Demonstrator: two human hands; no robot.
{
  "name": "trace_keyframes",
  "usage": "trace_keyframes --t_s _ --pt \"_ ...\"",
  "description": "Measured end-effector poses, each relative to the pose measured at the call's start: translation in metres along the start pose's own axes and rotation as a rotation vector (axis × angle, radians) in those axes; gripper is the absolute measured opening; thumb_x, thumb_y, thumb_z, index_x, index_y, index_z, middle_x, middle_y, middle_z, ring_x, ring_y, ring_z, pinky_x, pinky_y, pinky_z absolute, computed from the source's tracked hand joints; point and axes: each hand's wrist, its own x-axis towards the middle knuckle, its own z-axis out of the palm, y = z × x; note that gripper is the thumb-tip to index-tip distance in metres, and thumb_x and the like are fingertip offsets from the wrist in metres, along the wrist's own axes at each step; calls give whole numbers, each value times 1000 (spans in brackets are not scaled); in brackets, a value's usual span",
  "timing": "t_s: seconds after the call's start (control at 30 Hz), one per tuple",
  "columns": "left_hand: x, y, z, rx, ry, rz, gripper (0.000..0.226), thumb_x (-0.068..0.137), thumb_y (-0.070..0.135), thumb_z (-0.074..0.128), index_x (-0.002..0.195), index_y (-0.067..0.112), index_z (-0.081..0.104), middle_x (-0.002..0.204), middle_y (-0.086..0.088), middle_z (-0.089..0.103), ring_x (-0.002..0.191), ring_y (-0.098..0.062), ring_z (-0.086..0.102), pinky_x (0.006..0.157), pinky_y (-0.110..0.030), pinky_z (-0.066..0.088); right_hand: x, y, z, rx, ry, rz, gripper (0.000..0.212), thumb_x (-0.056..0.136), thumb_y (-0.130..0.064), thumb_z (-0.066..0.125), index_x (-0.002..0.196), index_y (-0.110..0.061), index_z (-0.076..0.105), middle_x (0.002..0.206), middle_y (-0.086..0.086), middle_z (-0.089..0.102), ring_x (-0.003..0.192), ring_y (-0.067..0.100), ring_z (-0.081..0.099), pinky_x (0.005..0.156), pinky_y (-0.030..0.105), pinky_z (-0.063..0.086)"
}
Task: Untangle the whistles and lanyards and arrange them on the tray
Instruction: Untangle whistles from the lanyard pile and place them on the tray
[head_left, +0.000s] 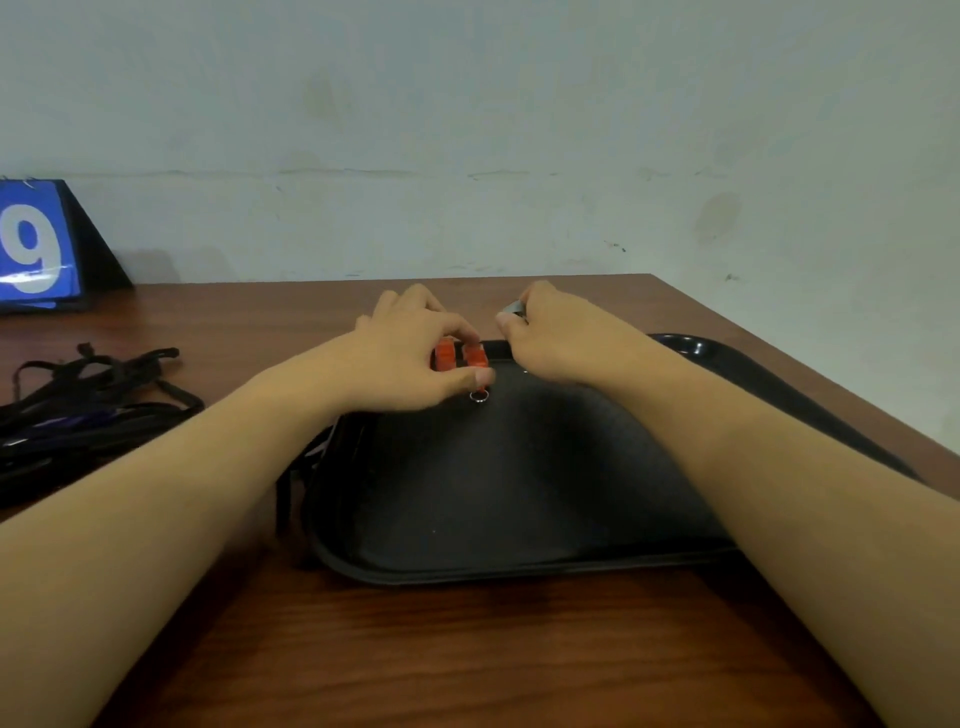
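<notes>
At the tray's far edge your left hand pinches two orange whistles; your right hand grips something grey; tangled lanyards remain left of it.

Glossy black plastic tray, wood-grain table, orange plastic whistles; small metal ring

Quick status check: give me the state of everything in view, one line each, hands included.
Left hand: pinches the orange whistles.
Right hand: grips a small grey object, too hidden to identify.
Orange whistles: two, side by side at the tray's far edge.
Metal ring: lies flat on the tray.
Black tray: flat on the table.
Lanyards: tangled heap on the table, left of the tray.
</notes>
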Motion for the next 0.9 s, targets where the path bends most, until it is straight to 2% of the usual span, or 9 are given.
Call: trace_keyframes --t_s 0.13,0.23,0.4,0.5,0.6,0.67,0.77,0.83,0.9 --pt "4 3 2 48 23 -23 56 87 63 60 138 39 54 132 -1 42 130 -24 34 103 -47 35 2 0 2 8 -19 18 46 106 -29 46 144 -6 33 130 12 59 95 19 52 56 25 35" --pt "4 1 3 31 31 -50 55 88 61 60 138 39 54 133 -1 42 130 -25 34 102 -45 34 1 1 0 -16 -39 1 45 106 -32 46 143 -7 37 132 13 59 98 21 53 73 30 39" --pt "5 0 8 36 31 -68 52 91 59 58 139 39 53 132 0 42 129 -27 34 102 -45 34 6 4 4 -34 -53 -15 39 104 -36 49 135 -12 47 113 11 66 95 25 66 81 37 55" --pt "7 -2 8 33 45 -59 51 92 57 58 139 38 54 131 -1 43 129 -27 34 102 -46 34 7 5 4 -56 -64 -32 38 104 -36 50 132 -11 50 110 10 67 97 26 67 89 42 56" --pt "9 -10 6 -30 78 -72 43 96 52 53 136 37 55 128 -2 46 129 -28 37 107 -50 38 7 5 3 -64 -64 -48 30 103 -35 50 118 -10 56 103 10 68 91 26 67 82 37 55" --pt "9 -16 2 -101 123 -99 35 95 52 48 126 40 61 122 1 54 125 -28 45 105 -54 42 6 4 3 -74 -68 -50 29 103 -36 51 111 -10 60 100 9 69 88 26 68 79 34 53" --pt "8 -24 -4 -195 217 -139 27 90 48 45 110 43 63 110 7 60 112 -24 57 97 -53 49 3 2 1 -16 -103 -35 30 104 -35 50 109 -8 62 96 9 73 83 24 74 84 36 58" --pt "8 -25 -6 -222 262 -144 25 95 36 49 116 35 64 108 9 59 107 -18 58 97 -48 51 0 1 1 48 -121 -27 31 105 -33 49 108 -6 63 93 10 74 81 22 76 81 35 60" --pt "9 -26 -7 -224 299 -139 27 97 28 51 121 29 63 106 10 58 102 -14 58 96 -43 51 -1 1 0 63 -127 -34 33 105 -31 50 110 -3 65 94 13 76 83 24 77 86 37 60"
